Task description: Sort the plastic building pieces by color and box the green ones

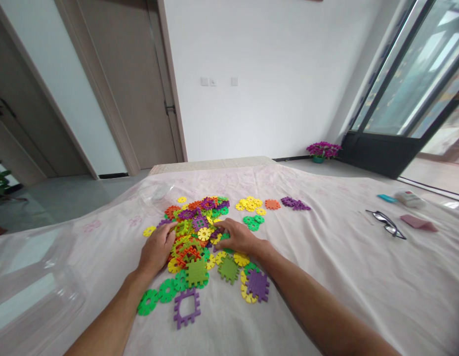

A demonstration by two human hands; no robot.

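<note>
A heap of plastic building pieces (188,227) in purple, orange, green and yellow lies on the cloth in front of me. My left hand (157,245) rests against the heap's left side, fingers loosely bent and partly hidden. On the right side, my right hand (237,236) reaches over the pieces with thumb and fingers apart; I see nothing held in it. Nearest me lie a purple square frame (187,307), a green square piece (196,273), several green notched discs (167,290) and a purple square piece (258,284).
Beyond my right hand sit small groups of yellow discs (249,203), green discs (253,222) and purple pieces (295,203), plus an orange square (272,204). Clear plastic containers (36,277) stand left. Glasses (387,225) lie right, near a pink folded item (418,223).
</note>
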